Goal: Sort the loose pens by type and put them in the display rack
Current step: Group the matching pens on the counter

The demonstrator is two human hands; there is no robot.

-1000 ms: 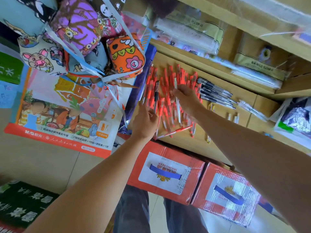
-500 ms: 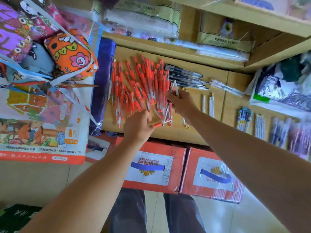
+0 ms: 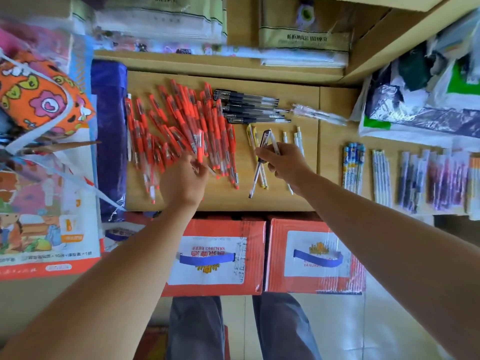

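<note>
The right hand [image 3: 283, 162] pinches a black-capped pen [image 3: 255, 178] lying near-far, with the crosswise black pen row [image 3: 249, 107] just beyond it; the left hand [image 3: 181, 178], among the red pens [image 3: 181, 120], has an unclear grip.

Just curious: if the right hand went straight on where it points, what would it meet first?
Probably the yellow plastic pens ahead of the right hand, which grips a black-capped clear pen, though its height is unclear.

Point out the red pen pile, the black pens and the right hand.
red pen pile [image 3: 181, 118], head view, heap's middle.
black pens [image 3: 246, 108], head view, middle barrels.
right hand [image 3: 285, 163], head view, its back; grips two pens [image 3: 265, 137].
</note>
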